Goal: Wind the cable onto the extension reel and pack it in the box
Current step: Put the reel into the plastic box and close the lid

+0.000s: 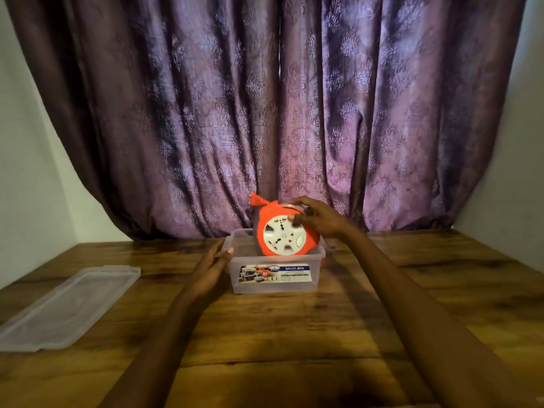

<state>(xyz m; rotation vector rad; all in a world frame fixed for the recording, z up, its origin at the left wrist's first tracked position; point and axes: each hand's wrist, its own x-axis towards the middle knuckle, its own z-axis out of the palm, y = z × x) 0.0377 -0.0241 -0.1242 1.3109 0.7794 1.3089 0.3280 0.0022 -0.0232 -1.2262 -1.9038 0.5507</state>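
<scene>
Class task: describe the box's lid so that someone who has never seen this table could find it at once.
Start at the wooden table before the purple curtain. Left of the clear box, the lid lies flat near the table's left edge. Unlike the box, it is a shallow, frosted, label-free rectangle.

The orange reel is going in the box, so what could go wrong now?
The reel is tilted and only partly inside the clear box, so it might catch on the rim or tip the box. Only the right hand grips it, near the top, so it could slip. The left hand just touches the box's side with straight fingers, so the box could slide on the table. The lid lies apart to the left.
</scene>
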